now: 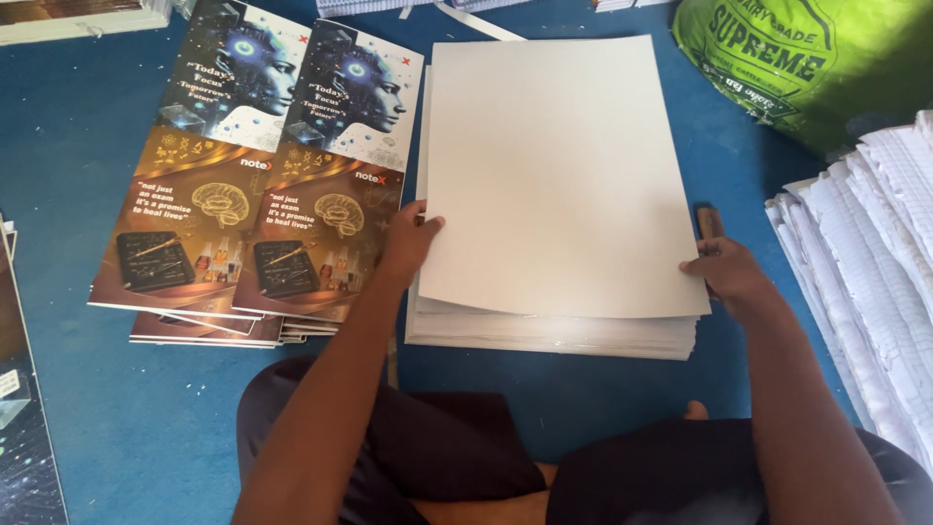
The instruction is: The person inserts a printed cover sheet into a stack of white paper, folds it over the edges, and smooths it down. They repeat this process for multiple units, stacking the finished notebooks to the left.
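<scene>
Presently, top white sheet (559,175) is lifted off the stack of white sheets (549,335), held at both side edges.

Left hand (408,238): fingers curled onto the sheet's left edge, thumb on top, a light pinch. Right hand (727,274): closed on the sheet's lower right edge, fingertips under it; a small brown object (708,224) sits just behind this hand, kind unclear.

Sheet position: lying over the stack, near edge bowed slightly upward, far edge reaching toward the top of the view.

Judgement on handling: sheet is large and thin, so it likely flexes. Both hands should rise evenly with the grip kept at the edges; a pinch too deep may crease it, and a second sheet could cling underneath, so check the corner separates cleanly.

Surroundings: work is on a blue floor covering (87,389), the person seated cross-legged behind the stack. Left of the stack, just beside it, printed covers (262,185) in piles, dark with brain and face artwork. Right, well apart, a fanned heap of ruled pages (875,262). Far right corner, a green sack (807,58). More paper stacks along the far edge, partly cut off.
</scene>
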`<state>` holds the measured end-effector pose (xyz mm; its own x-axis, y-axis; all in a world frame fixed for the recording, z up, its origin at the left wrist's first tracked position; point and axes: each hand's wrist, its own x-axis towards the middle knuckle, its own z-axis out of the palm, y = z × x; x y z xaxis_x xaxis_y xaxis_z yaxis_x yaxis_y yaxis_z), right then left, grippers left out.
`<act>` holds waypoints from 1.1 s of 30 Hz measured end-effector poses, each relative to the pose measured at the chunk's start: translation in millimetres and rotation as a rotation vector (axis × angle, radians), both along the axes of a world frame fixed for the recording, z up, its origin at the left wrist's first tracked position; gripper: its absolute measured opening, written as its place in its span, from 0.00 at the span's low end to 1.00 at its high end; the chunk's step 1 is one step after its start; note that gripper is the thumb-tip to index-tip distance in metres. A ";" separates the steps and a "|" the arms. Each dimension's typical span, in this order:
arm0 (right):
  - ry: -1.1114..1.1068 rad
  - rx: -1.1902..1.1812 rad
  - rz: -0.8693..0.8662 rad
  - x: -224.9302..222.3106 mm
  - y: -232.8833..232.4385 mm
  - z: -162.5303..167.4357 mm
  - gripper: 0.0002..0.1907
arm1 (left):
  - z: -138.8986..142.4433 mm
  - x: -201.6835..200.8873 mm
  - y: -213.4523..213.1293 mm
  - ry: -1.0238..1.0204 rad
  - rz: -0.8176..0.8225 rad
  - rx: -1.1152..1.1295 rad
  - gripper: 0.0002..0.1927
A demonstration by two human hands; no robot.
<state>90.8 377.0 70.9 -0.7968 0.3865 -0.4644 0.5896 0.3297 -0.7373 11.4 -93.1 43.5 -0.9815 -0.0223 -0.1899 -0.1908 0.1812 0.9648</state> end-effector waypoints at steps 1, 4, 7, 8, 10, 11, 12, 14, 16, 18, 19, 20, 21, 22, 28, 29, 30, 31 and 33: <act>0.014 0.048 -0.002 -1.2 -0.8 -2.7 0.34 | -3.8 0.9 3.9 0.024 0.004 -0.086 0.15; 0.064 0.138 -0.014 -3.5 -0.7 -9.2 0.32 | -13.3 8.2 10.9 0.259 -0.036 -0.195 0.12; 0.120 0.128 -0.012 -2.3 1.5 -11.9 0.30 | -14.7 12.8 12.1 0.213 -0.037 -0.295 0.11; 0.133 0.134 0.010 -1.4 3.2 -12.4 0.30 | -13.3 13.6 12.5 0.241 -0.050 -0.283 0.11; 0.127 0.141 0.025 -1.5 4.7 -12.4 0.29 | -9.0 12.9 12.7 0.300 -0.075 -0.261 0.10; 0.107 0.141 0.017 -1.8 5.1 -11.9 0.28 | -6.9 13.4 12.7 0.265 -0.091 -0.270 0.11; 0.088 0.143 0.008 -2.1 5.3 -11.1 0.27 | -5.3 13.9 13.0 0.231 -0.108 -0.277 0.11; 0.087 0.121 -0.019 -2.5 4.7 -9.5 0.26 | -4.2 14.8 13.8 0.206 -0.139 -0.273 0.10; 0.094 0.100 -0.035 -2.3 2.1 -8.7 0.25 | -6.9 16.8 13.0 0.221 -0.169 -0.256 0.10; 0.111 0.085 -0.043 0.0 0.8 -7.0 0.25 | -11.9 16.5 11.6 0.192 -0.161 -0.254 0.11; 0.121 0.082 -0.033 0.3 -0.1 -6.0 0.24 | -14.7 15.2 10.8 0.177 -0.156 -0.255 0.12; 0.130 0.079 -0.023 1.2 -0.9 -5.0 0.24 | -17.5 13.8 10.0 0.156 -0.129 -0.202 0.14; 0.140 0.076 -0.013 1.7 -1.3 -4.4 0.24 | -20.0 10.9 9.7 0.134 -0.103 -0.148 0.17; 0.176 0.065 0.019 2.0 -1.5 -3.3 0.23 | -21.6 7.9 9.8 0.114 -0.077 -0.093 0.19; 0.286 0.330 0.234 4.4 2.4 -8.2 0.20 | -21.3 -2.8 10.2 -0.084 -0.005 -0.051 0.26; 0.292 0.364 0.251 3.3 3.4 -9.8 0.21 | -19.5 -3.9 10.7 -0.100 0.005 -0.062 0.25; 0.296 0.399 0.268 2.4 4.0 -10.8 0.21 | -18.1 -4.9 11.6 -0.117 0.015 -0.073 0.25; 0.373 0.400 0.325 2.1 5.6 -12.4 0.21 | -16.5 -5.7 12.6 -0.134 0.025 -0.082 0.24; 0.530 0.401 0.439 0.8 7.5 -13.5 0.19 | -13.6 -7.6 14.5 -0.077 0.028 -0.037 0.23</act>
<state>91.6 384.5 57.4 -0.9910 0.0431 0.1271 -0.0520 0.7501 -0.6592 3.8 -78.7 29.9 -0.9630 -0.0581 -0.2632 -0.2696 0.2103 0.9397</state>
